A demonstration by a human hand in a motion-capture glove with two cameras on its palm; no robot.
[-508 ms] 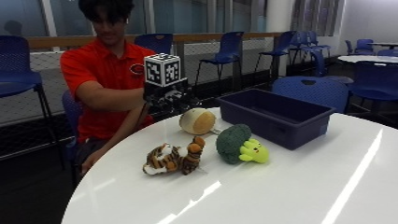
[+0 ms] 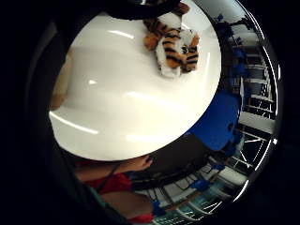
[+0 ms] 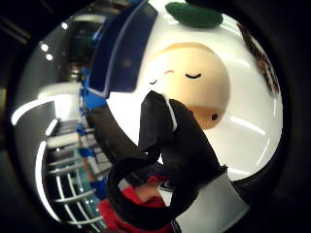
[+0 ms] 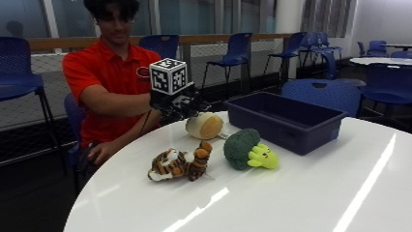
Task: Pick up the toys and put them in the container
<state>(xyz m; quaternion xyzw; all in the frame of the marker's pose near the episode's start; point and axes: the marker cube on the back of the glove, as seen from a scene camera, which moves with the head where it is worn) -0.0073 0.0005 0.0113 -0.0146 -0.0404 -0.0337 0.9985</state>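
In the outside view my gloved right hand [image 4: 179,104] hovers just above and behind a round cream plush toy [image 4: 205,125] on the white table [image 4: 270,198]. Its fingers are spread and loosely bent, holding nothing. The thumb side palm view shows that toy's sleepy face [image 3: 204,82] close under the palm, with a glove finger [image 3: 165,136] in front of it. A striped tiger plush [image 4: 179,164] lies nearer the front, also seen in the little finger side view [image 2: 173,44]. A green broccoli plush [image 4: 250,150] lies beside the dark blue container [image 4: 286,121], which holds nothing I can see.
The person's bare left hand [image 4: 103,152] rests low at the table's near edge. Blue chairs [image 4: 322,92] stand behind the container and around the room. Bare tabletop stretches toward the front and right.
My hand has come down a little, closer to the round cream toy. The toys and the container have not moved.
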